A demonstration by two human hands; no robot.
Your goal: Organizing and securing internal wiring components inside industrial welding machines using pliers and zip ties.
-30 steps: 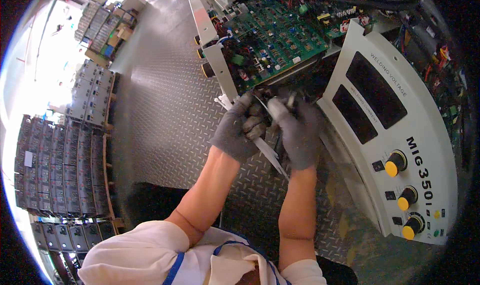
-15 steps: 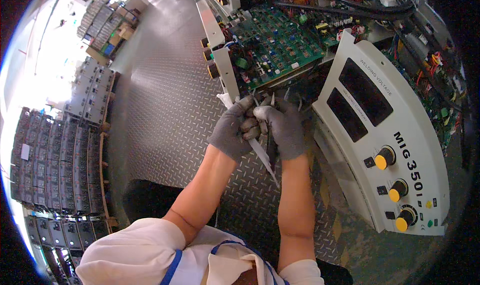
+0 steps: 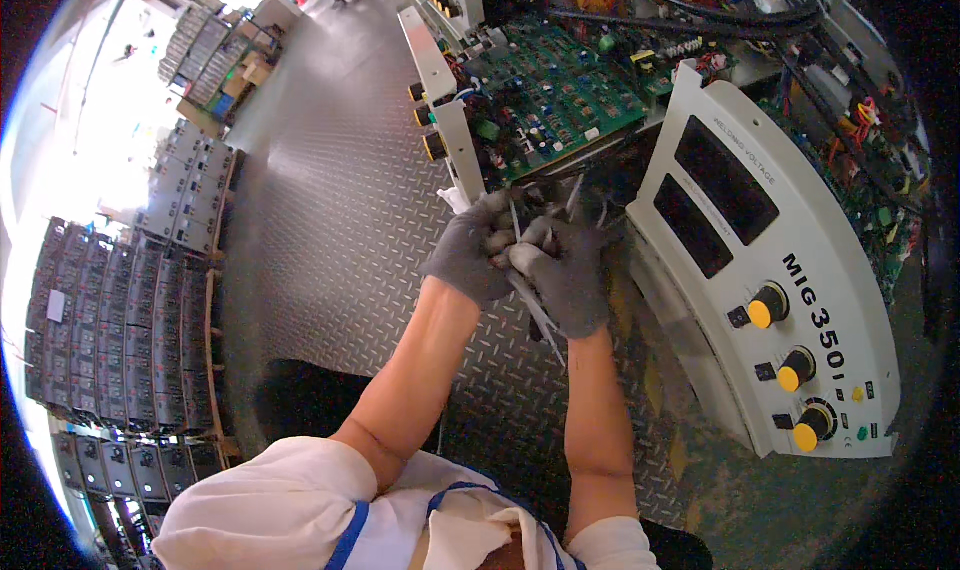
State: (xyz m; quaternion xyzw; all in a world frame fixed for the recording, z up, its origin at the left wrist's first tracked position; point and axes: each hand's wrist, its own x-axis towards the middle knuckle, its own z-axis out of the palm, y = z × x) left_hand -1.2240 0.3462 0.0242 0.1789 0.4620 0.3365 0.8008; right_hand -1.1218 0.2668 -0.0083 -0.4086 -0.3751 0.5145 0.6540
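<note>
Rows of dark panel units stand stacked at the far left of a workshop, with paler grey units behind them and cartons farther back, beside a floor of diamond-patterned metal plate. Near the centre, a worker's gloved left hand closes its fingers around a bundle of white cable ties, whose thin tails slant down toward the right, between the two forearms. Just above the hands, a green circuit board lies flat, packed with small components, beside a narrow upright metal faceplate. The gloved right hand meets the left, its fingers bent inward; what they grip, if anything, cannot be told. To its right leans a curved, cream-coloured control panel with two dark display windows and three yellow-capped knobs. Loose red and orange wires tangle at the far right.
</note>
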